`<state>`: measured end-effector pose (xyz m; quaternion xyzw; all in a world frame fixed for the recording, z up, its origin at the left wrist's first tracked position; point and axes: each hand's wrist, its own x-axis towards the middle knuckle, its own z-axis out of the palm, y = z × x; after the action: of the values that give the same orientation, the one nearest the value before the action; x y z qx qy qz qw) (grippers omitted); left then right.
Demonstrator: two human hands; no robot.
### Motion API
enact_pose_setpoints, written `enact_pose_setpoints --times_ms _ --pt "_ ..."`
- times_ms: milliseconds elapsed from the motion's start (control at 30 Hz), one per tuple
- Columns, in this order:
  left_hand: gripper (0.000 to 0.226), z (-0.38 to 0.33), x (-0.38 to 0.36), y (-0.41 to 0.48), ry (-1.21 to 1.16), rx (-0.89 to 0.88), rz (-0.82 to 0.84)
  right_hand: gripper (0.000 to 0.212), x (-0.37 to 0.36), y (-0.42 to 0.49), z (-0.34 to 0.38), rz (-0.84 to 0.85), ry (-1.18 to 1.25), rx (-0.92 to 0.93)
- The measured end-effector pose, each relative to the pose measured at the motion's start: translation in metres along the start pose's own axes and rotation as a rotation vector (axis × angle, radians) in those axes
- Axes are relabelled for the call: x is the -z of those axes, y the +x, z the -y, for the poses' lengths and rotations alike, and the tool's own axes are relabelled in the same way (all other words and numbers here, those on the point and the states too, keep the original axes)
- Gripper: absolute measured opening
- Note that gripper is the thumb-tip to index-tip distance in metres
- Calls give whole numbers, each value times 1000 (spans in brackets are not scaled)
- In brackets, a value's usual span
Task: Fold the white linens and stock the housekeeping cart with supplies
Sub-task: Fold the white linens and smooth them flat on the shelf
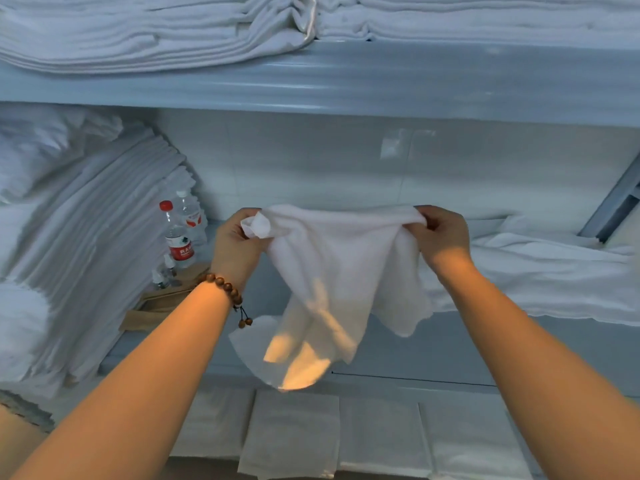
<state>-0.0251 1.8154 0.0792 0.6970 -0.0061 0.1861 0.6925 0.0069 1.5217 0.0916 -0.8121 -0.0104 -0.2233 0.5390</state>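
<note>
Left grip: my left grip (239, 237) is clamped on the towel's top left corner, fingers curled into the cloth.
Right grip: my right grip (443, 233) pinches the top right corner in the same way.
Towel: the small white towel (332, 268) hangs between my 2 grips. Its top edge is stretched roughly level and the rest droops, creased, above the lower shelf (467, 351).
Folded so far: a row of about 4 flat folded cloths (294, 434) lies side by side along the near edge. A tall stack of folded linens (90, 223) leans at the far left, and more folded linens (156, 32) fill the upper shelf (381, 81).
Still to fold: the towel I hold has no fold in it yet. A loose white sheet (554, 271) sprawls unfolded on the lower shelf at the right, and I judge it comes after this one.
Supplies: 2 water bottles (180, 233) stand at the left, just beside the tall stack, with some smaller bottles near them that are too small to tell apart.
Cart: no cart is in view, so I cannot tell whether anything is loaded on it.
Progress: I judge the folding is well under way but unfinished, and as far as I can see the stocking is all still to do.
</note>
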Motion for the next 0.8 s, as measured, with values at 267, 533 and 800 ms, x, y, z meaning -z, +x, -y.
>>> enact_pose_setpoints --times_ms 267,533,800 --pt "21 -8 -57 14 -11 -32 92 12 72 14 27 -228 73 109" --pt "22 -1 -83 4 85 61 35 10 66 2 -8 -296 -3 -128" --pt "82 12 -99 -33 235 -102 455 16 22 -37 -1 -36 96 -22"
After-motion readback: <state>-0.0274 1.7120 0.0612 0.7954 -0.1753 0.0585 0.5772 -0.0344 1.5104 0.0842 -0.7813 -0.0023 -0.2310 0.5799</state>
